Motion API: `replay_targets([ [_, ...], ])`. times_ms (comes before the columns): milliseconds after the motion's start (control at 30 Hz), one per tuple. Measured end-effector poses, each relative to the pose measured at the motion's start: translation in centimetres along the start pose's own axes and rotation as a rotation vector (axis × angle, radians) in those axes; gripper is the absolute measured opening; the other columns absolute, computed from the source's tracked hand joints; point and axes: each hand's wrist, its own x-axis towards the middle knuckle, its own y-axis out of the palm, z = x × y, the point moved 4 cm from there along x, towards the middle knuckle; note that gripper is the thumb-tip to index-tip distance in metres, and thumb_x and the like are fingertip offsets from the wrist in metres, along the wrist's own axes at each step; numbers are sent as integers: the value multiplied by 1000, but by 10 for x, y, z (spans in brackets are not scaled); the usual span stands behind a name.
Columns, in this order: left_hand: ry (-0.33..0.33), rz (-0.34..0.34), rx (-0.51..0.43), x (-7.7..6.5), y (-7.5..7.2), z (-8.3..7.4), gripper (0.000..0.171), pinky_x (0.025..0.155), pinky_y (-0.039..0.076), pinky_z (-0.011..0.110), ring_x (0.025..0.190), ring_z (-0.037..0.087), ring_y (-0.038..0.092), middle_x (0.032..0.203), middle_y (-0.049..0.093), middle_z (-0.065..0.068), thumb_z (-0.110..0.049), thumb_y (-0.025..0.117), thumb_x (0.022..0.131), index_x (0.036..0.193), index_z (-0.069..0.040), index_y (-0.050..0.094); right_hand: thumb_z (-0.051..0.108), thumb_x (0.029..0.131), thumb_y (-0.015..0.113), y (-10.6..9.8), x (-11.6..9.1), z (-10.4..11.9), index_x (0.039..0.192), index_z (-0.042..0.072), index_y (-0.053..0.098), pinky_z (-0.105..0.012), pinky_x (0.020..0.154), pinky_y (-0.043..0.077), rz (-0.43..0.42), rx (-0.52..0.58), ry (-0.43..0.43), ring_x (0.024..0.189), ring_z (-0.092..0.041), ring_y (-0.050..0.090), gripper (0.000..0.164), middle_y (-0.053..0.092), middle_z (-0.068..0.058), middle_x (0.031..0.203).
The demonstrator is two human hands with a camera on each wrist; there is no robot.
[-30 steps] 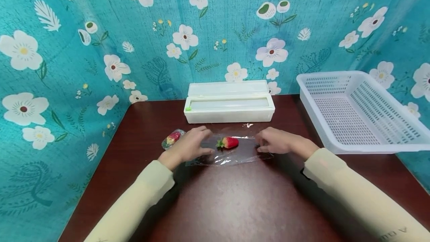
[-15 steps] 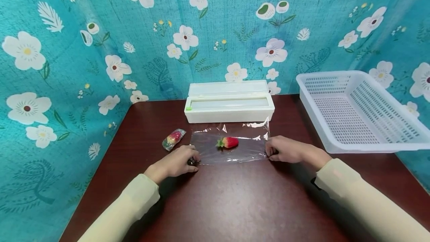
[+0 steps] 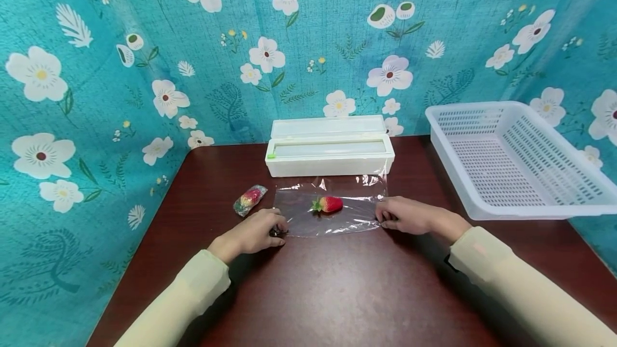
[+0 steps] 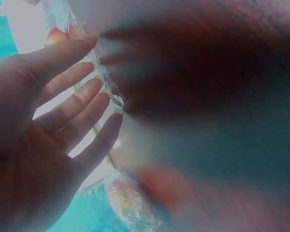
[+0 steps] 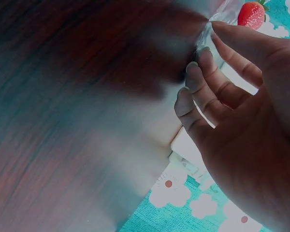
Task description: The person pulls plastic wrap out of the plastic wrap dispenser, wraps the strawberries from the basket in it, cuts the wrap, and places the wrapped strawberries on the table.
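Fingers (image 5: 237,60) of the right hand (image 3: 404,214) pinch the film (image 3: 301,221), I can't tell if the left hand (image 3: 251,231) does, so tug softly and don't roll the berry (image 3: 330,204).

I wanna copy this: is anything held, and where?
The right hand pinches the clear film by its near right corner; the left hand touches its near left, grip unclear.
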Motion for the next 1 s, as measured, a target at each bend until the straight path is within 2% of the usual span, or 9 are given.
replay_targets([
  [67, -6, 3, -4, -1, 0, 0, 16, 83, 54, 36, 90, 19, 64, 97, 69, 5, -12, 84, 88, 101, -8, 77, 2, 95, 69, 0, -1, -1, 92, 16, 64, -25, 70, 45, -14, 4, -32, 76, -6, 50, 15, 54, 7, 84],
  [100, -8, 5, -8, -1, 0, 0, 16, 82, 54, 35, 89, 19, 63, 97, 68, 5, -12, 84, 88, 101, -7, 76, 5, 98, 67, 4, -1, -7, 91, 17, 63, -24, 70, 44, -25, 12, -83, 77, -6, 49, 14, 53, 7, 85],
  [200, -14, 12, -16, -2, -1, 1, 16, 81, 53, 35, 88, 19, 61, 96, 68, 5, -12, 83, 88, 102, -7, 76, 5, 97, 68, 4, -3, -7, 89, 18, 63, -24, 67, 45, -44, 10, -120, 76, -5, 49, 16, 53, 8, 85],
  [300, -11, 10, -12, -4, -2, 2, 16, 84, 54, 36, 90, 19, 62, 97, 68, 5, -11, 83, 89, 102, -7, 76, 5, 98, 68, 3, -5, -6, 89, 18, 63, -24, 69, 46, -41, 13, -102, 78, -6, 51, 16, 54, 7, 88],
  [367, 6, -4, -5, -5, -2, 2, 14, 87, 55, 38, 92, 20, 64, 98, 69, 5, -10, 82, 89, 101, -7, 76, 1, 94, 70, 0, -7, 2, 87, 18, 64, -25, 71, 48, -34, 3, -48, 80, -8, 54, 19, 56, 6, 89],
  [533, 63, -61, 19, -7, -1, 2, 9, 86, 57, 36, 92, 20, 66, 93, 70, 6, -3, 81, 87, 94, -6, 76, -1, 91, 73, 2, -10, 4, 85, 17, 67, -29, 75, 53, -59, 0, -51, 82, -9, 59, 20, 61, 6, 91],
  [667, 88, -100, 43, -6, -1, 4, 11, 91, 58, 37, 89, 17, 67, 88, 70, 3, 3, 80, 85, 89, -6, 74, -2, 90, 75, 1, -10, 4, 84, 17, 67, -28, 70, 53, -85, 14, -36, 76, -3, 56, 21, 62, 11, 83],
  [900, 90, -155, 28, -7, -1, 13, 16, 76, 56, 31, 79, 14, 65, 81, 70, 1, 7, 78, 86, 85, -7, 70, -4, 87, 76, -2, -11, 2, 82, 15, 66, -22, 65, 47, -126, 17, -22, 69, -1, 52, 22, 58, 12, 74],
  [1000, 82, -164, 17, -6, -3, 16, 14, 76, 57, 31, 80, 13, 67, 83, 71, 1, 6, 77, 88, 86, -7, 70, -5, 87, 76, -1, -12, -1, 82, 15, 66, -22, 65, 48, -133, 27, -12, 69, 0, 52, 23, 58, 13, 73],
])
